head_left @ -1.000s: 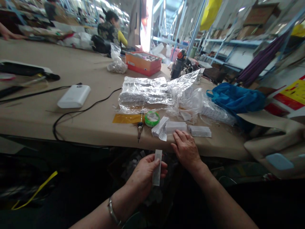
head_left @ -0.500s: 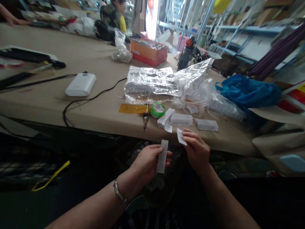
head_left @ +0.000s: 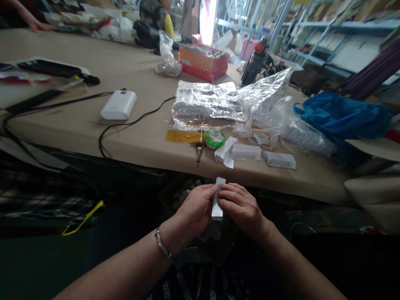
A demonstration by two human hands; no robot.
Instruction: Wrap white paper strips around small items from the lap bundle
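Observation:
My left hand [head_left: 197, 207] grips a narrow strip [head_left: 218, 210] between thumb and fingers, in front of the table edge. A white printed paper slip lies over the strip. From the right, my right hand [head_left: 242, 207] closes in, its fingertips pressed on the slip. The fingers partly cover both pieces. Beyond the hands, near the table edge, lie a fanned stack of white paper slips [head_left: 225, 151], a second stack [head_left: 246, 152] and a third stack [head_left: 279, 160]. A pen-like tool with a pointed metal tip [head_left: 199, 152] lies beside a green-rimmed round container [head_left: 215, 138].
Silvery plastic wrapping [head_left: 206, 102] and a blue bag [head_left: 340, 112] lie on the brown-covered table [head_left: 146, 143]. A white power bank [head_left: 118, 105], a black cable [head_left: 137, 121], an orange box [head_left: 203, 62] and a dark bottle [head_left: 254, 62] are around. A co-worker's hand [head_left: 39, 25] rests far left.
My right hand has moved left and down, bringing its white slip onto the strip in my left hand. The view has shifted slightly, so the table things appear further right.

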